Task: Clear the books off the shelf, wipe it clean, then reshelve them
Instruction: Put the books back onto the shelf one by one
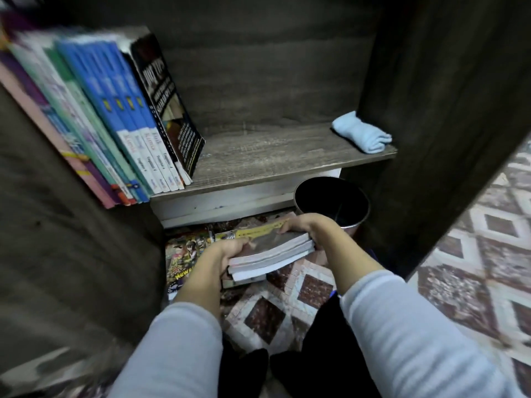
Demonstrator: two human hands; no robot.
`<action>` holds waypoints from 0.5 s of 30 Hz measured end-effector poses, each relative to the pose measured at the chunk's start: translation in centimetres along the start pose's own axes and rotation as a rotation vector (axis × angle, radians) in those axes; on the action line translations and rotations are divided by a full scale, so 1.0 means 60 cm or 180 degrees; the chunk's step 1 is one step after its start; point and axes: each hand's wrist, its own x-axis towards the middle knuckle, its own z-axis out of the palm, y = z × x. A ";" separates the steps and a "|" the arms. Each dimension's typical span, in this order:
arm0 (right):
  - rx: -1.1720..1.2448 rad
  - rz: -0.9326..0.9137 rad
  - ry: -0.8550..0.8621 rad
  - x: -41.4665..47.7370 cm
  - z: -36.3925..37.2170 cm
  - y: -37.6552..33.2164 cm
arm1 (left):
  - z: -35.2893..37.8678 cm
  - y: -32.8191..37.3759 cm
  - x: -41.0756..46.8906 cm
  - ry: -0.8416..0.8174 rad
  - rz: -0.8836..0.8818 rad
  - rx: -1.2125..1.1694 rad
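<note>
Gripping a stack of books [274, 249], we curl our left hand [231, 249] round its eight o'clock corner and our right hand [301, 225] round its two o'clock end, above the patterned floor [287, 305]. On the shelf [273, 159], a row of books [115, 119] leans at ten o'clock; a folded blue cloth [362, 136] lies at two o'clock

stack of books [270, 251]: flat, held low | upright books [115, 119]: leaning, shelf [287, 156] left | cloth [362, 136]: folded, right

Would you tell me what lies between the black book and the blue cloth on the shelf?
Nothing; that shelf board is bare, in the head view.
</note>
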 end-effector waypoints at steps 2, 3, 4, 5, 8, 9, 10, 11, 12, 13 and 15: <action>0.0153 -0.0122 0.0096 -0.028 -0.002 -0.003 | -0.003 0.007 -0.028 0.0028 0.0145 -0.0024; 0.0195 -0.0216 0.0143 -0.037 -0.003 -0.003 | -0.006 0.009 -0.032 0.0035 0.0201 -0.0081; 0.0216 -0.0340 0.0223 -0.047 -0.005 -0.005 | -0.008 0.014 -0.044 0.0046 0.0254 -0.0182; 0.0255 -0.0459 0.0325 -0.053 -0.008 -0.008 | -0.012 0.019 -0.051 0.0059 0.0297 -0.0281; 0.0543 -0.0838 0.0873 -0.072 -0.017 -0.016 | -0.023 0.033 -0.068 0.0072 0.0481 -0.0308; 0.0624 -0.0947 0.1048 -0.080 -0.020 -0.015 | -0.025 0.037 -0.073 0.0068 0.0537 -0.0289; 0.0667 -0.1018 0.1181 -0.088 -0.021 -0.014 | -0.027 0.041 -0.079 0.0060 0.0591 -0.0236; 0.0684 -0.1056 0.1267 -0.094 -0.023 -0.013 | -0.028 0.043 -0.078 0.0067 0.0651 -0.0164; 0.0685 -0.1065 0.1286 -0.096 -0.028 -0.013 | -0.028 0.049 -0.078 0.0089 0.0690 -0.0082; 0.0653 -0.1043 0.1258 -0.098 -0.030 -0.012 | -0.029 0.052 -0.077 0.0108 0.0692 -0.0054; 0.0600 -0.1001 0.1204 -0.101 -0.038 -0.011 | -0.026 0.059 -0.078 0.0117 0.0732 -0.0063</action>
